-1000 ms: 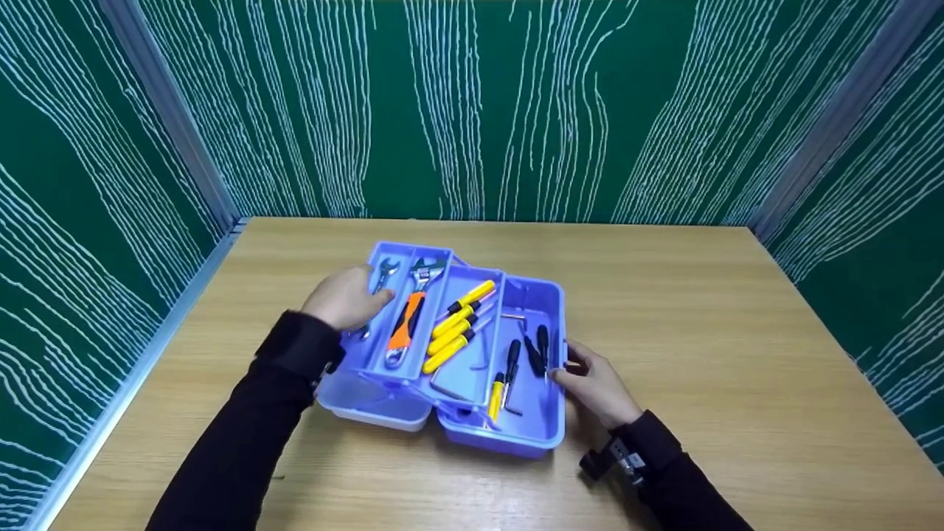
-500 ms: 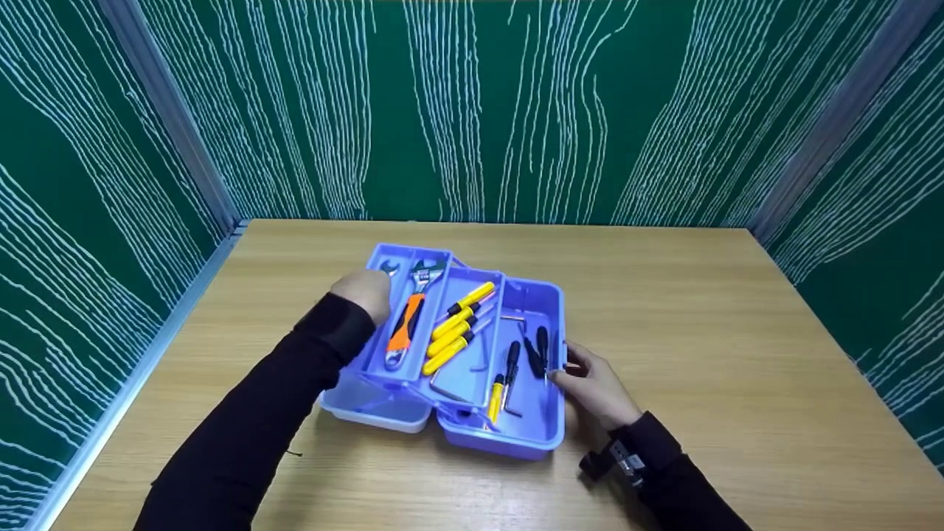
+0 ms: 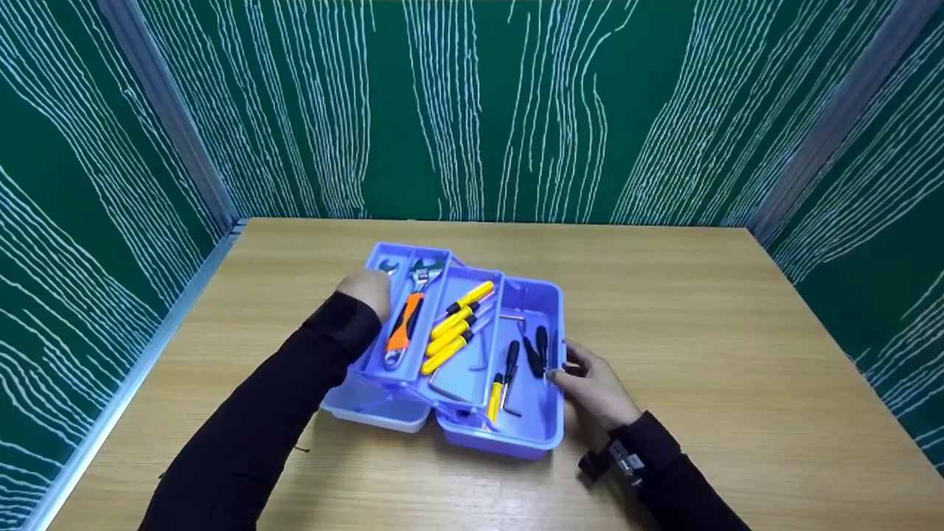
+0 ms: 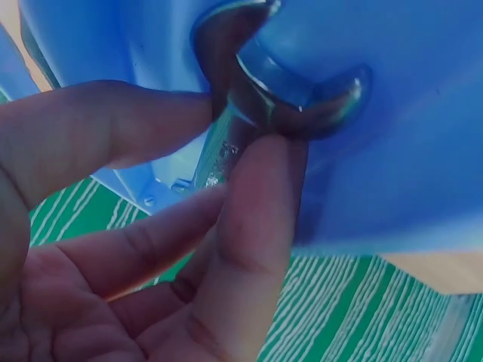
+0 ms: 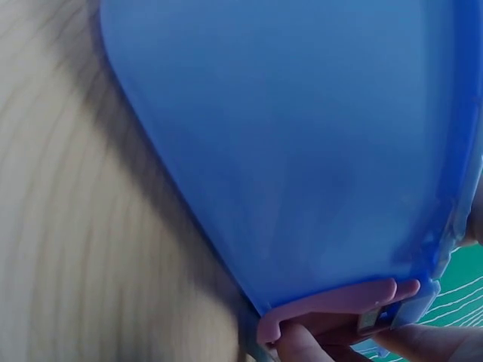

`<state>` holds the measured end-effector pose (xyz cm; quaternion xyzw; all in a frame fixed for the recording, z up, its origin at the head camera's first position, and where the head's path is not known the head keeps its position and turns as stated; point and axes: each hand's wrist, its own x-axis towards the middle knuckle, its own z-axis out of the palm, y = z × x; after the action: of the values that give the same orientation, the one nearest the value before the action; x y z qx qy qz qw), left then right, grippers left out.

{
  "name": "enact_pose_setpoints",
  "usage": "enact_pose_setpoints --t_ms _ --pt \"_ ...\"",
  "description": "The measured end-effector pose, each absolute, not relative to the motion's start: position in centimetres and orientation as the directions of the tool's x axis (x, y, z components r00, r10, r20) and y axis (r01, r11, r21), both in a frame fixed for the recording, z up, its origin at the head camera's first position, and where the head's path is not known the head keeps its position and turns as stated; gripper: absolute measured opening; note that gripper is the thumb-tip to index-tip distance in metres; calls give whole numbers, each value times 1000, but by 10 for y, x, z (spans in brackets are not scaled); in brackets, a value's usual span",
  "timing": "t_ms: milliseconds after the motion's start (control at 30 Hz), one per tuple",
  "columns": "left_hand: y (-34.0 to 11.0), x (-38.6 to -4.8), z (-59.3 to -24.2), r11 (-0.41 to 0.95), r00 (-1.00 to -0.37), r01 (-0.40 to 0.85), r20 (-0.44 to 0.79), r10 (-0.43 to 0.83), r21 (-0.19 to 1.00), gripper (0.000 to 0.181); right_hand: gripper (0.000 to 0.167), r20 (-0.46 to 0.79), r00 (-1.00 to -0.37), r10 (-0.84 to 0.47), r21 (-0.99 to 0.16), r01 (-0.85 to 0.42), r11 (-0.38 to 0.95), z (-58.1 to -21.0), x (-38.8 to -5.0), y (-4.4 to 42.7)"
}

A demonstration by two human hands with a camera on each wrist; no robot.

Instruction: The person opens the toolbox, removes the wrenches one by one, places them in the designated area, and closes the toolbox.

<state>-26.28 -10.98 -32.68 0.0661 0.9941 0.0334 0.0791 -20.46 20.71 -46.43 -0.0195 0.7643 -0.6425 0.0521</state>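
An unfolded blue-purple toolbox [image 3: 554, 435] sits on the table in the head view. My left hand [image 3: 366, 291] is over its left tray. In the left wrist view, thumb and fingers pinch a silver open-end wrench [image 4: 215, 41] just below its forked end; the rest of its shank is hidden. Beside that hand lies an adjustable wrench [image 3: 405, 324] with an orange and black handle. My right hand [image 3: 601, 391] holds the toolbox's right wall, thumb over the rim. In the right wrist view, its fingers [image 5: 298, 347] are at a pink latch [image 5: 332, 300].
Several yellow-handled screwdrivers [image 3: 447, 355] lie in the middle tray with a hex key [image 3: 450, 391]. Black-handled screwdrivers [image 3: 542, 343] and another yellow-handled one [image 3: 494, 398] are in the right bin. The wooden table [image 3: 700, 317] meets patterned green walls [image 3: 391, 110].
My left hand has turned over and shifted slightly right within the left tray, covering most of the open-end wrench in the head view. The right hand stays on the toolbox wall.
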Motion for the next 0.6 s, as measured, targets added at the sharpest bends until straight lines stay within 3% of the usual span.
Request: enact_pose_setpoints --t_ms 367,600 --pt "-114 -264 -324 979 -978 169 -101 180 114 20 64 -66 -994 -90 -982 49 180 -462 -204 207" --pt "-120 -264 -320 978 -977 133 -143 157 161 21 64 -75 -993 -90 -979 55 198 -463 -204 208"
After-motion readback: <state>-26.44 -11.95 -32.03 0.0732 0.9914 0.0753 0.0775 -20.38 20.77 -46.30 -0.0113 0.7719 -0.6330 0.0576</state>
